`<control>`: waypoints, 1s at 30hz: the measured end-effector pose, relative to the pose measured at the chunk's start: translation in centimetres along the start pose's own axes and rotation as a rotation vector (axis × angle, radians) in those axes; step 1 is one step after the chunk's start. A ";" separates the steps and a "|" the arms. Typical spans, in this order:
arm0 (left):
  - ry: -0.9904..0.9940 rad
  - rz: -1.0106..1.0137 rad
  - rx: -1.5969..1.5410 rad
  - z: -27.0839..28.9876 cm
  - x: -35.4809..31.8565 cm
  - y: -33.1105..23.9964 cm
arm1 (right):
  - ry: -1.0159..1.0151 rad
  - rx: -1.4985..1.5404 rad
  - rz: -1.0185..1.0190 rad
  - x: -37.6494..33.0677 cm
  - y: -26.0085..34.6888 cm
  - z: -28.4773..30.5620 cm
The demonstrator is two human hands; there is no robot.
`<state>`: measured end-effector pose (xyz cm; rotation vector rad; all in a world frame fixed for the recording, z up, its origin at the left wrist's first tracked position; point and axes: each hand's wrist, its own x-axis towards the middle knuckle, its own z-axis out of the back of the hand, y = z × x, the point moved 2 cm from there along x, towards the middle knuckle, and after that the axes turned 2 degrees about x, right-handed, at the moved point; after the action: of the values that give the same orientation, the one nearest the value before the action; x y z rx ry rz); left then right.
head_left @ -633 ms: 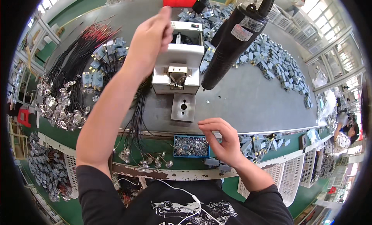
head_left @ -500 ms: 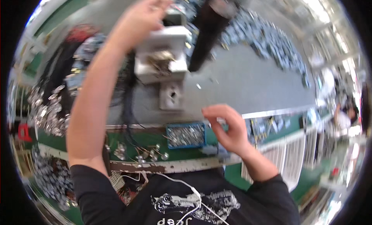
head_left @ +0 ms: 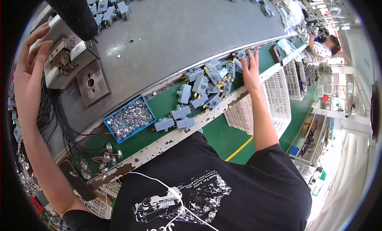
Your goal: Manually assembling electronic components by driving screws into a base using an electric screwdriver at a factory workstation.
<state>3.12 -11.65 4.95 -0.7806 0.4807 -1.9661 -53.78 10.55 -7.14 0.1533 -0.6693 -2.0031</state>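
Observation:
My left hand is raised beside a metal fixture block at the far left, its fingers loosely bent and apart, with nothing seen in them. A dark cylindrical tool head hangs over the block, and a square metal plate with holes lies in front of it. My right hand reaches to the far right end of a pile of grey-blue plastic parts with brass prongs. Its fingers are stretched and spread, close by a grey part; whether they touch it I cannot tell.
On the green ledge stands a blue tray of small metal pieces, with round silver parts on wires to its left. More grey-blue parts lie at the back. White crates stand beyond the ledge. Another person sits far right.
The view has swung to the right and steadied. My right hand has moved from near the blue tray to the far end of the grey-blue pile, opening. My left hand now appears lower, beside the fixture.

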 end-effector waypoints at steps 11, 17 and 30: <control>0.091 -0.005 -0.132 -1.2 -3.3 -4.6 | -0.082 0.127 0.056 -3.6 7.4 -3.9; 0.144 0.015 -0.139 0.5 -5.4 -3.8 | 0.080 0.163 0.434 -5.1 16.2 0.4; 0.665 0.097 0.130 2.4 -15.4 -7.5 | 0.452 0.738 0.427 -3.6 21.7 2.1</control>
<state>5.66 5.44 6.19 0.0015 0.7497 -2.1130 -35.93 6.38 5.21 0.8037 -1.0108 -1.1818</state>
